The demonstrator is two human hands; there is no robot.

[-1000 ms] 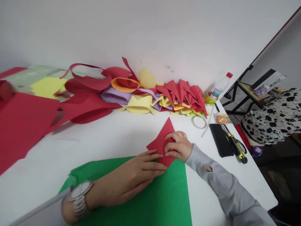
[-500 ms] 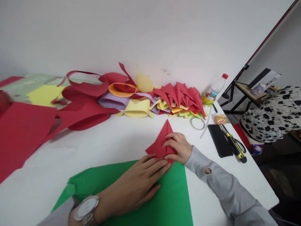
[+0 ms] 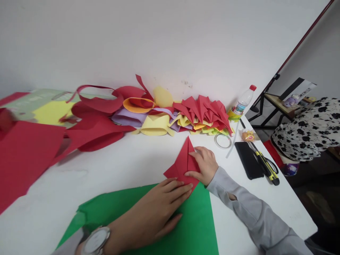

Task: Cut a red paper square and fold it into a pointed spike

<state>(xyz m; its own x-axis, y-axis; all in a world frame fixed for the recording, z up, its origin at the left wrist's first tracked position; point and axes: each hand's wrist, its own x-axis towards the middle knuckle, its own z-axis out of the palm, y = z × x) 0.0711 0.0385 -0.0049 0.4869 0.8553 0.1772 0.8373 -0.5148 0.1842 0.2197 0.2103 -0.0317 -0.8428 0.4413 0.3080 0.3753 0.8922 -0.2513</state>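
Observation:
A folded red paper piece [image 3: 181,163] with a pointed top lies partly on the white table and partly over a green sheet [image 3: 199,219]. My left hand [image 3: 156,205], with a watch at the wrist, rests flat on its lower edge, fingers stretched out. From the right, my right hand [image 3: 204,164] grips the paper's right side, thumb on the lower part and fingers bent over the right flap near the centre crease.
Folded red pieces [image 3: 203,108] and rolled coloured paper [image 3: 154,122] line the wall. A bottle [image 3: 242,102], tape roll [image 3: 223,141], phone [image 3: 249,160] and cutter [image 3: 267,166] lie right. Large red paper [image 3: 26,152] is left. A person in patterned clothing [image 3: 308,131] is beyond the table.
The fingers of my right hand have shifted a little right and are more bent, showing more of the red paper. My left hand stays on its lower edge. The view has tilted slightly.

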